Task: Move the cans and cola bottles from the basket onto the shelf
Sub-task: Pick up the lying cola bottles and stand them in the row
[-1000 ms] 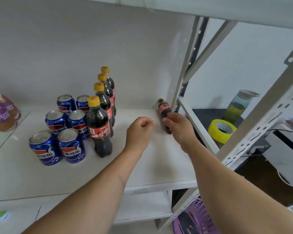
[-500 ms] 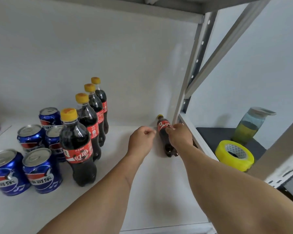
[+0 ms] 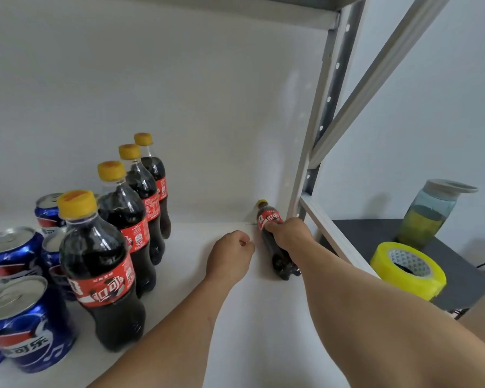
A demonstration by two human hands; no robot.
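The right hand curls its fingers round a cola bottle on the shelf. Just beside it, the left hand makes a fist and holds nothing.

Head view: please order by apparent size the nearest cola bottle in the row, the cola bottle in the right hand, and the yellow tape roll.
1. Nearest cola bottle, looks largest; nearness exaggerates this.
2. Held cola bottle in the right hand and yellow tape roll: alike, not ranked.

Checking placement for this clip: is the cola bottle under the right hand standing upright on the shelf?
No: the cola bottle gripped by the right hand lies on its side on the shelf, cap pointing toward the back wall.
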